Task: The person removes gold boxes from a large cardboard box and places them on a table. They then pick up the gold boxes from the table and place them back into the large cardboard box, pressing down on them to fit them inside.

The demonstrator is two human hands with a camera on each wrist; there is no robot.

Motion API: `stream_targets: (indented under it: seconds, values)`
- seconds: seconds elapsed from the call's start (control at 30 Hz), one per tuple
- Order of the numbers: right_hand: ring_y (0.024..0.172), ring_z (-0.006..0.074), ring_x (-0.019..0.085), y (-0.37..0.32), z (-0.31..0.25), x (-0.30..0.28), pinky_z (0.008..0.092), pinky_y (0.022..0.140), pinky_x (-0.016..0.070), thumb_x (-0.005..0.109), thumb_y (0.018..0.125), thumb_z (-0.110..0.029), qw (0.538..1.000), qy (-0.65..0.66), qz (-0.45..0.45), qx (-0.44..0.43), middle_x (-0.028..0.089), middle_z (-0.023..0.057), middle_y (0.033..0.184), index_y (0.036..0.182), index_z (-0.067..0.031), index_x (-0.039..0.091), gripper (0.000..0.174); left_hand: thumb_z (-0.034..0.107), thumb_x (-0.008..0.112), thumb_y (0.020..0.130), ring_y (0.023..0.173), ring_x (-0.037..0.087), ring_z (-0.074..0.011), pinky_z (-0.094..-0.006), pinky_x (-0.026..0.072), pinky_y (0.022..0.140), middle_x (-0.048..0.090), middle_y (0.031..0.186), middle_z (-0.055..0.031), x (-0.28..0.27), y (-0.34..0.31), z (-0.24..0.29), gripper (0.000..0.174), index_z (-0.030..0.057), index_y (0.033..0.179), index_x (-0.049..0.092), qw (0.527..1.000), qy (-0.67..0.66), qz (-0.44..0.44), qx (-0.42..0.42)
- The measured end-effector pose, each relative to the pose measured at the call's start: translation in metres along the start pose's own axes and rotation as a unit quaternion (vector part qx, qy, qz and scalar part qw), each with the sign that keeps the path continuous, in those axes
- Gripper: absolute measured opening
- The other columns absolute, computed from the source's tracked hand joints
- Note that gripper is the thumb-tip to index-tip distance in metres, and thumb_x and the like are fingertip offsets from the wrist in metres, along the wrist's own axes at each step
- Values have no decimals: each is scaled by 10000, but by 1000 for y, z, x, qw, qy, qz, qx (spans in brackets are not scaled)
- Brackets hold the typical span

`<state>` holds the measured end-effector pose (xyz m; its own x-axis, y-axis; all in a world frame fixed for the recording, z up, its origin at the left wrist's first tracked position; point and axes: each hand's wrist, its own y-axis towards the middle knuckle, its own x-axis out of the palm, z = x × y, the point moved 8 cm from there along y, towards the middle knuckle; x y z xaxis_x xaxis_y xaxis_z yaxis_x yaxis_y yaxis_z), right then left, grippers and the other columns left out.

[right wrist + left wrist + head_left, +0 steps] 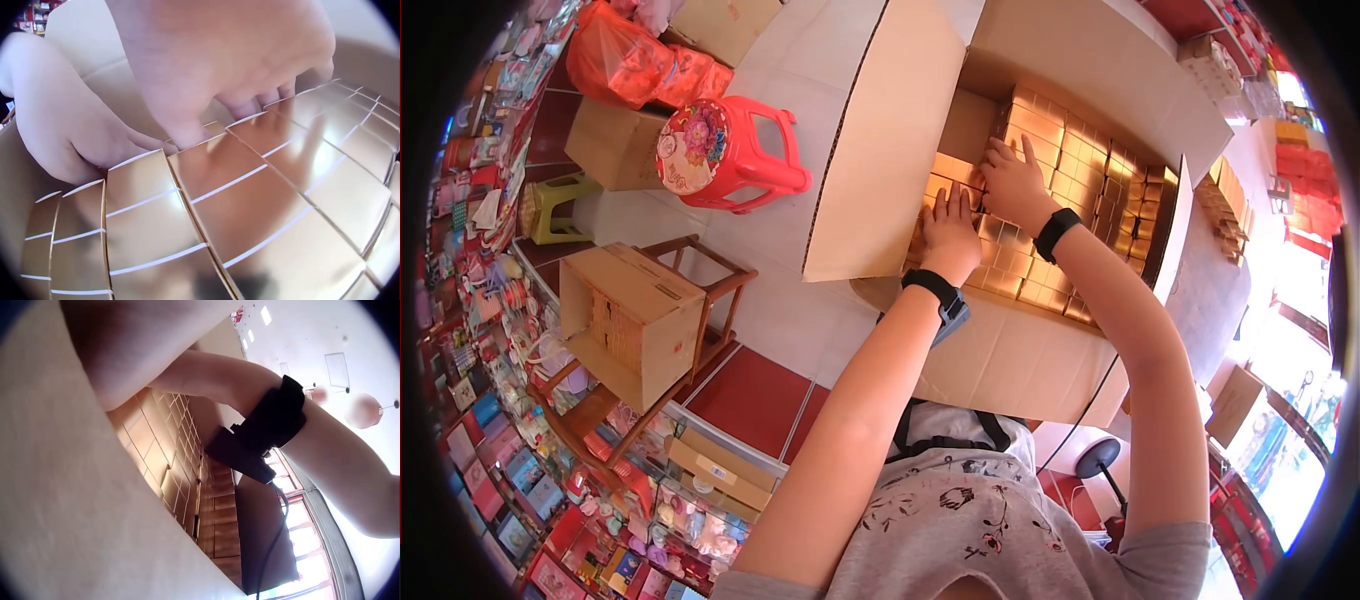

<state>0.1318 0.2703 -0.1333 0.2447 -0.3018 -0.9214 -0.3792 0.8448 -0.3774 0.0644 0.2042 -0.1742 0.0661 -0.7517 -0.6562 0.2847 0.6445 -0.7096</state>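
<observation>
Small gold boxes (1010, 255) in joined rows fill much of a large open cardboard carton (885, 150). My left hand (952, 240) rests on the boxes at the carton's left side, fingers spread and pointing away from me. Beside it, my right hand (1015, 188) touches the boxes at the edge of a gap where the carton's inner wall shows. In the right wrist view, the fingertips of the right hand (231, 56) reach behind the edge of the gold boxes (250, 206) and are partly hidden; the left hand (81, 131) lies alongside, its fingertips hidden too.
A red stool (750, 155) with a flowered seat stands left of the carton. Nearer, a smaller cardboard box (635, 320) sits on a wooden chair (725, 290). Red bags (615, 60) lie at the back left, and shelves of goods line the left. A flap stands beside the left hand.
</observation>
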Motion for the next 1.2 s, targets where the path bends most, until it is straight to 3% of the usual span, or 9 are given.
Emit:
stream_targets:
  seconds: [0.13, 0.23, 0.3, 0.43, 0.73, 0.97, 1.03, 1.13, 1.2]
  values:
    - [1292, 220, 312, -1, -1, 0, 490, 1093, 155, 587, 754, -282, 1000, 1, -6, 1, 498, 77, 1217, 1128, -70, 564, 430, 184, 413, 882, 1396, 43, -265, -431, 134, 1102, -1, 1517, -90, -4, -2, 1, 674, 58, 1442, 59, 999, 31, -16, -5]
    - [1249, 239, 360, -9, -5, -18, 460, 1079, 215, 581, 747, -197, 995, 49, 64, -56, 496, 84, 1209, 1130, -78, 556, 402, 196, 423, 875, 1389, 91, -272, -444, 134, 1103, 76, 1508, -111, -13, -5, 5, 656, 42, 1432, 112, 1000, -2, 21, 7]
    - [1101, 226, 469, -20, -5, -32, 392, 1008, 312, 596, 758, -162, 977, 161, 111, -89, 568, 53, 1086, 928, -83, 615, 188, 196, 426, 868, 1382, 131, -272, -445, 133, 1104, 136, 1495, -124, -11, -12, 5, 638, 21, 1418, 156, 998, -56, 14, 21]
    - [978, 187, 519, -40, -36, -15, 376, 973, 334, 590, 750, -139, 964, 136, 58, -223, 620, -1, 956, 873, -111, 644, 138, 160, 412, 860, 1386, 114, -263, -435, 120, 1109, 110, 1501, -126, 7, -20, 8, 638, 10, 1419, 144, 997, -18, -74, 29]
    - [1104, 156, 486, -49, -38, -4, 464, 1079, 237, 585, 768, -200, 977, 42, 15, -210, 572, -17, 1134, 1039, -131, 618, 281, 164, 363, 849, 1399, 51, -201, -399, 89, 1115, -65, 1515, -90, 18, -18, -14, 700, 11, 1431, 7, 993, 16, -116, 16]
    - [1167, 173, 445, -44, -43, -7, 457, 1084, 228, 589, 753, -269, 981, 69, -78, -163, 562, 2, 1170, 1066, -119, 605, 348, 302, 426, 879, 1379, 37, -365, -440, 79, 1106, -20, 1485, -227, 7, -12, -13, 739, 21, 1434, 28, 999, -12, -45, 24]
    - [1207, 217, 417, -41, -42, -13, 449, 1093, 200, 569, 768, -286, 988, 56, 52, -133, 546, 63, 1201, 1110, -70, 580, 405, 323, 423, 885, 1368, 40, -409, -453, 87, 1103, -8, 1470, -271, 0, -12, -15, 738, 19, 1434, 34, 1000, 5, 1, 4]
    - [1243, 243, 389, -25, -37, -8, 443, 1099, 175, 548, 794, -322, 992, -78, 77, -64, 525, 124, 1224, 1150, -26, 555, 463, 190, 412, 842, 1371, 16, -407, -426, 81, 1110, -65, 1467, -270, 7, -7, -15, 741, 39, 1437, -3, 998, -18, -57, -23]
    - [1266, 276, 360, -10, -37, -3, 462, 1101, 145, 536, 809, -353, 994, -91, 36, -43, 504, 147, 1248, 1207, -12, 514, 525, 328, 425, 887, 1348, 86, -455, -472, 111, 1096, 7, 1451, -314, 4, -6, -14, 734, 13, 1431, 45, 999, -7, -41, -21]
